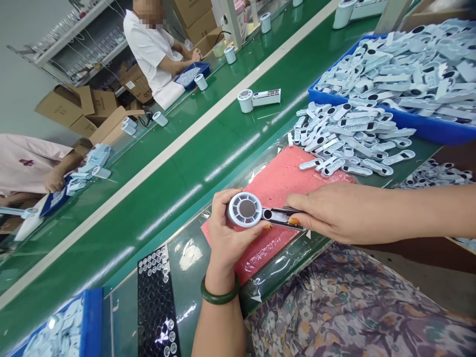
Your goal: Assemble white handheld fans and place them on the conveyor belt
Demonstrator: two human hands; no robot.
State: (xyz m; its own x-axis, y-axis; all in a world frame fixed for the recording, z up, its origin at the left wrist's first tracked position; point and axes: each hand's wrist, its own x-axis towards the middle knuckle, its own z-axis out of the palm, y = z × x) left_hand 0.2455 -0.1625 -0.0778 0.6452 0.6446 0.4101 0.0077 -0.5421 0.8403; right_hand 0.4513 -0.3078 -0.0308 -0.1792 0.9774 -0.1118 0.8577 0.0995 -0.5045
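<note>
My left hand [227, 230], with a dark green bangle on the wrist, is closed around the round head of a light-blue handheld fan [245, 209]. The fan's ringed face, with a grey disc in its middle, points up at me. From the head the handle runs right, showing a dark, shiny inside. My right hand [320, 210] is closed on the handle's far end, its thumb and fingers pinching a narrow dark part there; what exactly that part is, I cannot make out. Both hands are above a pink foam mat [282, 178].
Loose light-blue handle covers [345, 134] are heaped beside the mat, before a full blue bin [401, 111]. A black sheet of round clear pieces [154, 297] lies left. Another fan [246, 101] lies on the green conveyor [193, 168]. Two people work across it. Another blue bin [92, 317] stands lower left.
</note>
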